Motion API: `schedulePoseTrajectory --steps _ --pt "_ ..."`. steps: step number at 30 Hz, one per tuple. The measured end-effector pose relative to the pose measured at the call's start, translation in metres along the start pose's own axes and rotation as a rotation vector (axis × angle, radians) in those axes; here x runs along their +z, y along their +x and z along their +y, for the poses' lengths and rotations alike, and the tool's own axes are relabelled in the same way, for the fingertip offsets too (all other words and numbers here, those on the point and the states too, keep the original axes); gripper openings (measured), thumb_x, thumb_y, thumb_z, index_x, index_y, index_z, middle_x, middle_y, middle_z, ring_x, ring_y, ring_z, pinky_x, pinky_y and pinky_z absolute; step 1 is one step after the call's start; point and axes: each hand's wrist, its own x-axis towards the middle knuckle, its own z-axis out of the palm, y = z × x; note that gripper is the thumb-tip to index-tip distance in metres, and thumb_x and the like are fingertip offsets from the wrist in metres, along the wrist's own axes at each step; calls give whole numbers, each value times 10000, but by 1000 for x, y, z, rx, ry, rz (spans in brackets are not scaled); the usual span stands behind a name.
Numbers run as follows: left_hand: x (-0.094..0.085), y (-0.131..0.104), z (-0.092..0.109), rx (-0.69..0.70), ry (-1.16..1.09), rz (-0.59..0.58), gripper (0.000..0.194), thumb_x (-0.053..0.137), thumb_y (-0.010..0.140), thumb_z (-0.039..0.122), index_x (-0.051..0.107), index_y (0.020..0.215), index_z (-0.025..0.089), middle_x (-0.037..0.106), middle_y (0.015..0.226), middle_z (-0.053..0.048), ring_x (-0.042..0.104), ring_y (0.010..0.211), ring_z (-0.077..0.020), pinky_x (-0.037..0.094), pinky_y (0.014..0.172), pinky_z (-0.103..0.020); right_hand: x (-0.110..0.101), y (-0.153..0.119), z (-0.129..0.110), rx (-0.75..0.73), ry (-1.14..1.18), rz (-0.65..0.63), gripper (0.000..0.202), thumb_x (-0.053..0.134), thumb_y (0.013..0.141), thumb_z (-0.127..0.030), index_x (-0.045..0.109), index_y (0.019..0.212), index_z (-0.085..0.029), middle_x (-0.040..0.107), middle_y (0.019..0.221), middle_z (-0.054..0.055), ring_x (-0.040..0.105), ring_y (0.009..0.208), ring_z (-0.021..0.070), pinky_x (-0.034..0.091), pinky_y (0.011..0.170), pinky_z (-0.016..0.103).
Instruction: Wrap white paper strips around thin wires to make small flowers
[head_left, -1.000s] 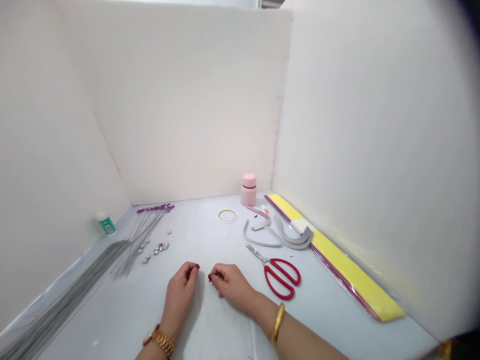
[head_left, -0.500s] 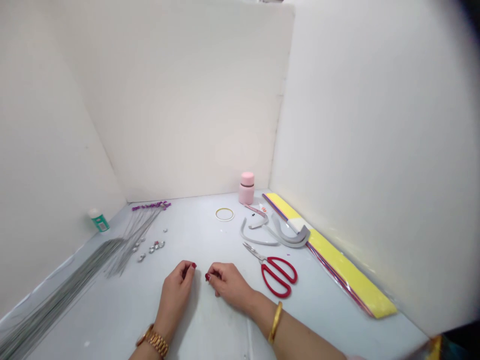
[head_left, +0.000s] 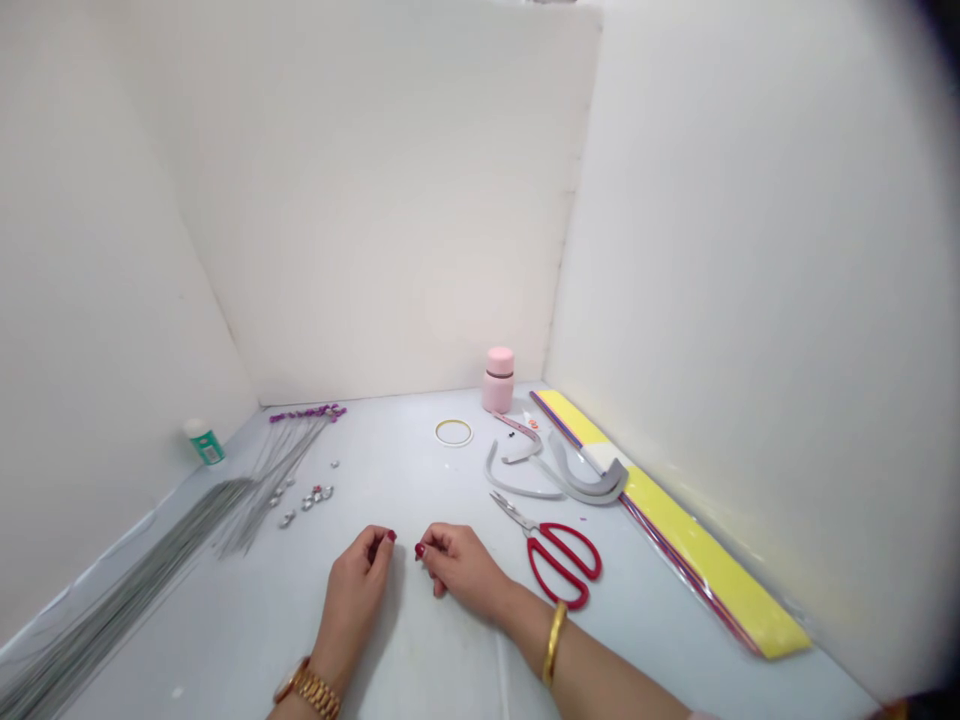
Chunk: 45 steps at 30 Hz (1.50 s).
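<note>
My left hand [head_left: 358,582] is closed in a pinch, thumb tip against the curled fingers, just above the white table. My right hand [head_left: 459,568] pinches too, a short gap to the right of it. Whatever sits in either pinch is too small or hidden to make out. To the right of my right hand lie red-handled scissors [head_left: 559,560], blades pointing to the far left. Beyond my left hand are several small silver pieces [head_left: 315,497], one with a reddish spot.
At left lie a bundle of thin wires [head_left: 142,570], purple-tipped wire stems [head_left: 296,430] and a green-and-white bottle [head_left: 206,443]. Farther back are a tape ring [head_left: 454,445], a pink flask [head_left: 499,385] and curled grey strips [head_left: 592,488]. Yellow sheets [head_left: 697,540] lie along the right wall.
The view has shifted slightly, so the objects sit a little farther right in the picture. Both hands keep their pinched pose, with almost the same gap between them.
</note>
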Motion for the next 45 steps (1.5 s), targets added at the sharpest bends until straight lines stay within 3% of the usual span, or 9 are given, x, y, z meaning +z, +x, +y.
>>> schedulePoseTrajectory --steps 21,26,29,33,35,37,40,45 --pt "0 4 -2 -12 48 -55 245 377 804 361 563 781 203 638 679 4 587 677 -191 414 594 -254 -7 1 -10 37 17 -44 118 436 770 -210 536 734 -159 469 532 -58 494 398 55 341 380 140" --pt "-3 3 -1 -24 44 -83 239 384 805 372 552 774 204 630 670 4 581 670 -195 412 612 -264 -6 -1 -15 13 -129 49 145 445 779 -239 540 707 -156 460 493 -59 500 405 70 352 400 152" --pt "-3 3 0 -35 27 -90 239 386 805 370 555 771 205 636 694 0 579 693 -199 404 621 -266 -29 -2 -23 -29 -265 249 176 469 773 -293 518 657 -170 468 528 -40 493 499 100 372 501 198" --pt "-3 2 1 -46 10 -92 219 400 797 354 557 758 208 633 678 5 574 684 -200 392 606 -260 -88 -4 -28 -30 -435 543 151 459 765 -298 501 681 -179 507 691 20 471 715 171 347 669 278" --pt "-3 2 1 -50 2 -90 214 403 794 350 559 751 210 632 666 9 574 675 -199 388 597 -258 -113 -5 -22 -11 -488 588 57 520 699 -237 521 720 -184 523 764 32 463 777 192 330 704 295" --pt "-3 3 0 -57 -1 -91 213 411 787 354 563 744 211 635 666 9 578 674 -201 388 589 -256 -128 -6 -14 7 -513 565 95 596 598 -171 547 679 -177 533 741 31 469 791 206 323 724 303" --pt "-2 3 -1 -53 -13 -91 213 420 783 357 568 741 210 638 672 9 583 674 -202 395 592 -257 -131 -6 -5 11 -496 528 78 608 565 -128 549 595 -170 542 705 40 475 820 222 323 754 318" --pt "-1 -2 5 -19 -98 -78 220 428 793 358 577 754 201 637 699 -4 577 696 -200 408 618 -260 -108 -7 -26 -70 -277 474 76 514 736 -254 542 722 -184 577 820 53 489 851 202 368 747 314"
